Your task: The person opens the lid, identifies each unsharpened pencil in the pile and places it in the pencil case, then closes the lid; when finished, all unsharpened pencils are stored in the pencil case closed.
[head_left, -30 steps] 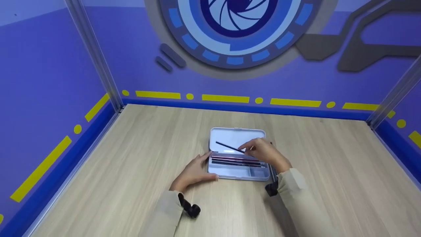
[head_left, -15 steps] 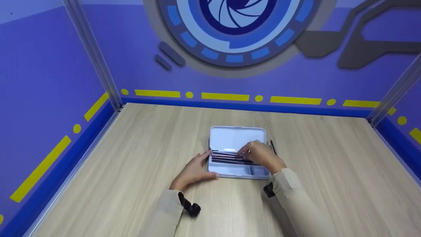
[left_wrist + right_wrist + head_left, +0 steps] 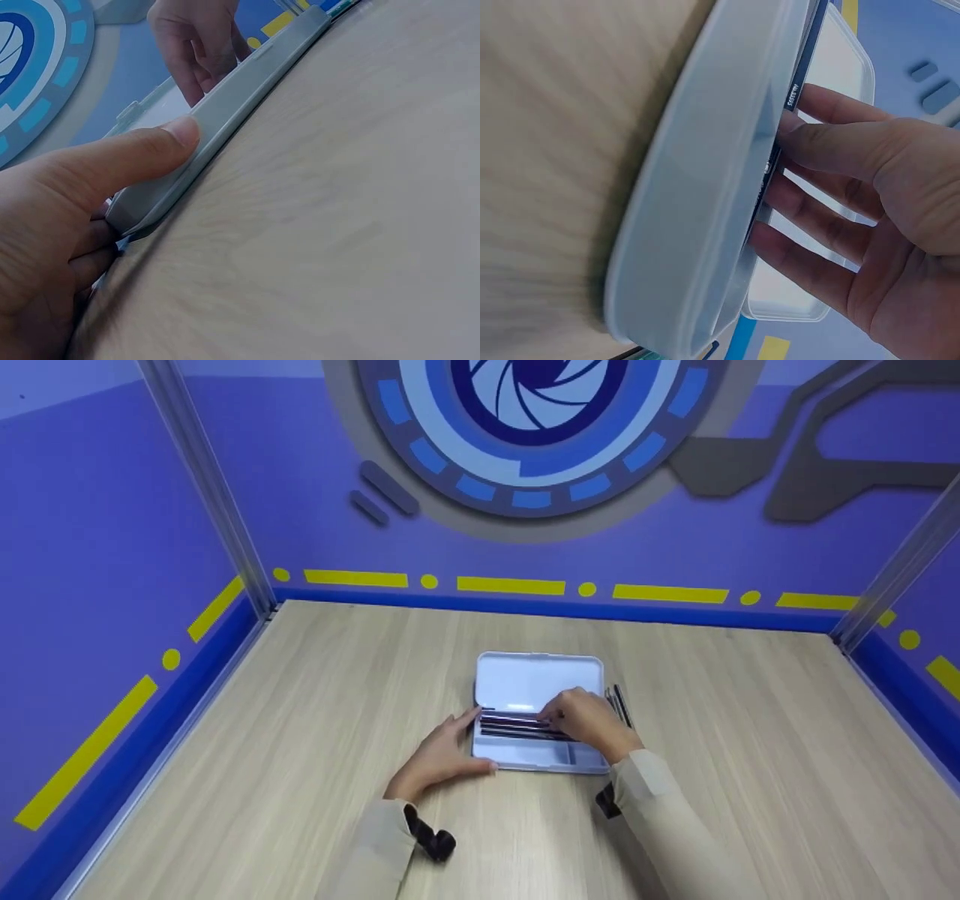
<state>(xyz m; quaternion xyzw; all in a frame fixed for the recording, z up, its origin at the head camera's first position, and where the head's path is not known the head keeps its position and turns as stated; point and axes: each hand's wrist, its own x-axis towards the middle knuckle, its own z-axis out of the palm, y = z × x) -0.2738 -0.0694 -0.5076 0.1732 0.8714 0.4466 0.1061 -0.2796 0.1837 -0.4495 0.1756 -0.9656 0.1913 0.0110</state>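
Observation:
A white pencil case (image 3: 521, 752) lies on the table with its lid (image 3: 534, 679) swung back. Several dark pencils (image 3: 514, 729) lie lengthwise in its long rear compartment. My left hand (image 3: 437, 754) grips the case's left end, its thumb against the front wall in the left wrist view. Over the right part of the rear compartment, my right hand (image 3: 589, 720) has its fingertips down among the pencils. The right wrist view shows thumb and fingers pinching a dark pencil (image 3: 793, 94) with small white lettering. The hand hides the pencils' right ends in the head view.
More dark pencils (image 3: 621, 706) lie on the wooden table (image 3: 360, 675) just right of the case. The case's front part has a long compartment and a small one divided by a wall. Blue-purple panels (image 3: 247, 495) enclose the table's back and sides.
My right hand has lowered a dark pencil from above the lid into the rear compartment and shifted slightly down and left. My left hand stays on the case.

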